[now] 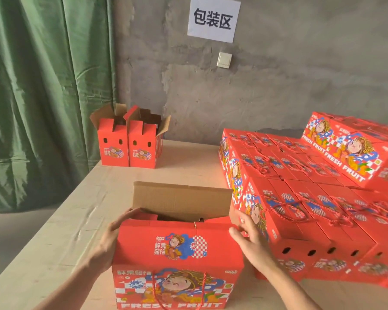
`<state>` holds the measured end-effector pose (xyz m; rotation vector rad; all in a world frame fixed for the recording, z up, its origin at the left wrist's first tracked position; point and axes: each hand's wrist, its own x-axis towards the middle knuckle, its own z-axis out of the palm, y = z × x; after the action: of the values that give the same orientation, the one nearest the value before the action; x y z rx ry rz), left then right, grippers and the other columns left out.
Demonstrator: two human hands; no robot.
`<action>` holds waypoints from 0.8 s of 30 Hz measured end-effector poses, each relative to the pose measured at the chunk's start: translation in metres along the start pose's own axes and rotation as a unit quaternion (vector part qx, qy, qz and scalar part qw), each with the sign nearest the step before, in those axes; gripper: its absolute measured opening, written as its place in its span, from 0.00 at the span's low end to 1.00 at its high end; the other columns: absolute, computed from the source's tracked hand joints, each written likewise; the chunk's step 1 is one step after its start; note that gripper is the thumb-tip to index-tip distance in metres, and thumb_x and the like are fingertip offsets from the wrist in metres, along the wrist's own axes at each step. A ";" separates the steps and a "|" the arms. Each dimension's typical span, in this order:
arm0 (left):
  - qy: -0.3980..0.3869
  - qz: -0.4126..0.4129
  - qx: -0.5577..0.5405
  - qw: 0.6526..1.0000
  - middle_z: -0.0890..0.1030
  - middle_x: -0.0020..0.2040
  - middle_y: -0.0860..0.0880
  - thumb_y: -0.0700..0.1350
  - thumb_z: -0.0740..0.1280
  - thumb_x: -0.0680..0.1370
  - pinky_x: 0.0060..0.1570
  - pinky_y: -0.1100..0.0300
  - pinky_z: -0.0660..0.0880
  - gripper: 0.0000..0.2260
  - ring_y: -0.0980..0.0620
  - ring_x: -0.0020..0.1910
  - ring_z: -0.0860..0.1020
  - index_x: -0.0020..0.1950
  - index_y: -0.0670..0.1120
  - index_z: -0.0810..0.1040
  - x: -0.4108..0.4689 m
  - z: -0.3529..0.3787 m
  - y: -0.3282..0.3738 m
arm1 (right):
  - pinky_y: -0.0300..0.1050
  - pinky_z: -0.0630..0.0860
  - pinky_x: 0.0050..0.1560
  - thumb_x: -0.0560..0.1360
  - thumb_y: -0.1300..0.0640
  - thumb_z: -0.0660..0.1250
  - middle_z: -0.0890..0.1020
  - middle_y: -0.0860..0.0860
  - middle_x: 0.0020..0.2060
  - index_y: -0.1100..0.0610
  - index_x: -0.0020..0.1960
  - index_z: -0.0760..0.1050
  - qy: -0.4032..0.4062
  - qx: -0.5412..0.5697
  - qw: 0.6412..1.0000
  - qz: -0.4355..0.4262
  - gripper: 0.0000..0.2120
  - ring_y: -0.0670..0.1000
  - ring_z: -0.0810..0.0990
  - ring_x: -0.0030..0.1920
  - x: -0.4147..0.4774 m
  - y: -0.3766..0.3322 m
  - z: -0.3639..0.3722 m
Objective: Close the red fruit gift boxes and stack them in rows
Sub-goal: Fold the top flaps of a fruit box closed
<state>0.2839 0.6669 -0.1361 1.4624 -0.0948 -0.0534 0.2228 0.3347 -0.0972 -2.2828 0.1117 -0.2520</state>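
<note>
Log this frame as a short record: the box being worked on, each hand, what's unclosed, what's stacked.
in work: near box, front flap folded down, rear flap standing up
left: left hand against the box's left end, fingers over the top edge
right: right hand at the box's right end, fingers straight
unclosed: two open boxes side by side at the table's far left
stacked: closed boxes in rows on the right, second tier begun
</note>
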 end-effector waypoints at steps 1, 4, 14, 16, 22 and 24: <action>0.010 -0.011 0.025 1.000 0.85 0.44 0.47 0.43 0.59 0.80 0.31 0.58 0.79 0.14 0.51 0.36 0.83 0.52 0.55 0.83 0.000 0.001 0.001 | 0.25 0.69 0.39 0.79 0.50 0.61 0.77 0.39 0.47 0.40 0.65 0.66 0.043 -0.047 0.998 -0.016 0.15 0.31 0.75 0.41 -0.005 -0.005 0.011; 0.032 -0.063 0.019 0.997 0.85 0.45 0.49 0.54 0.54 0.81 0.39 0.51 0.79 0.17 0.48 0.40 0.83 0.48 0.60 0.84 0.000 0.002 0.006 | 0.24 0.68 0.35 0.79 0.57 0.59 0.78 0.42 0.47 0.47 0.57 0.75 0.150 -0.110 0.978 -0.091 0.10 0.35 0.76 0.38 -0.018 0.003 0.041; 0.148 0.152 0.391 0.896 0.78 0.51 0.49 0.37 0.66 0.77 0.49 0.59 0.68 0.05 0.50 0.48 0.76 0.46 0.41 0.83 -0.024 0.023 0.006 | 0.21 0.66 0.46 0.77 0.63 0.64 0.77 0.39 0.45 0.52 0.47 0.77 0.210 -0.020 0.973 -0.090 0.07 0.32 0.74 0.46 -0.017 0.018 0.046; 0.158 0.150 0.397 0.892 0.76 0.51 0.50 0.38 0.65 0.78 0.48 0.59 0.67 0.06 0.53 0.46 0.73 0.47 0.41 0.81 -0.027 0.024 0.005 | 0.21 0.65 0.45 0.78 0.62 0.62 0.76 0.38 0.45 0.50 0.47 0.75 0.201 -0.009 0.976 -0.079 0.08 0.32 0.74 0.48 -0.016 0.020 0.046; 0.158 0.105 0.403 0.895 0.72 0.49 0.47 0.41 0.62 0.79 0.46 0.61 0.65 0.10 0.53 0.42 0.71 0.45 0.39 0.81 -0.021 0.025 0.012 | 0.21 0.64 0.41 0.77 0.63 0.64 0.74 0.41 0.42 0.54 0.41 0.73 0.169 -0.026 0.982 -0.074 0.08 0.36 0.75 0.43 -0.008 0.020 0.043; 0.161 0.105 0.410 0.892 0.71 0.49 0.48 0.40 0.64 0.79 0.46 0.61 0.66 0.09 0.54 0.42 0.71 0.45 0.39 0.82 -0.019 0.024 0.013 | 0.21 0.64 0.39 0.76 0.63 0.65 0.74 0.45 0.42 0.58 0.39 0.74 0.160 -0.051 0.983 -0.072 0.07 0.37 0.74 0.41 -0.004 0.020 0.041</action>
<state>0.2623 0.6463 -0.1215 2.2761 0.0019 0.4585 0.2279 0.3514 -0.1392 -2.3373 0.1264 -0.7028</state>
